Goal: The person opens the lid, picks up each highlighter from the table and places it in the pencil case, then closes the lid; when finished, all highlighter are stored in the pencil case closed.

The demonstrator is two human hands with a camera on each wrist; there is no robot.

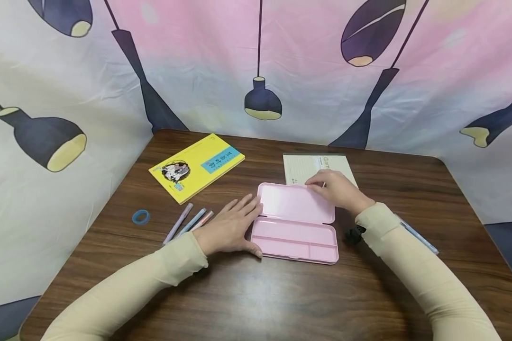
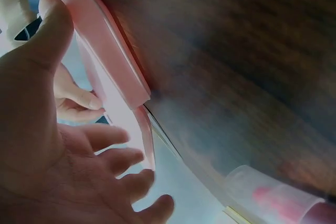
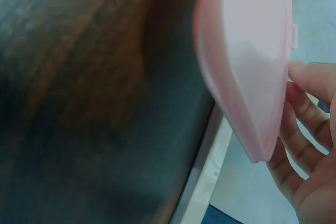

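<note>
A pink plastic pencil case [image 1: 281, 231] lies unfolded on the table, its compartmented tray nearer me and its lid [image 1: 294, 203] swung back behind it. My left hand [image 1: 230, 227] is spread along the case's left side, thumb at the tray's near corner and fingertips by the lid's left edge. In the left wrist view, the fingers [image 2: 139, 184] are loosely extended beside the case. With thumb and fingers, my right hand [image 1: 337, 189] pinches the lid's far edge near the right corner. The right wrist view shows the thumb at the rim and fingers behind the lid [image 3: 257, 51].
Behind the lid lies a cream notepad [image 1: 300, 166], partly under the right hand. A yellow book [image 1: 196, 166] sits back left. Several pens [image 1: 179, 222] and a blue tape ring [image 1: 141, 217] lie left; another pen [image 1: 422, 239] and a black object [image 1: 353, 235] lie by the right forearm.
</note>
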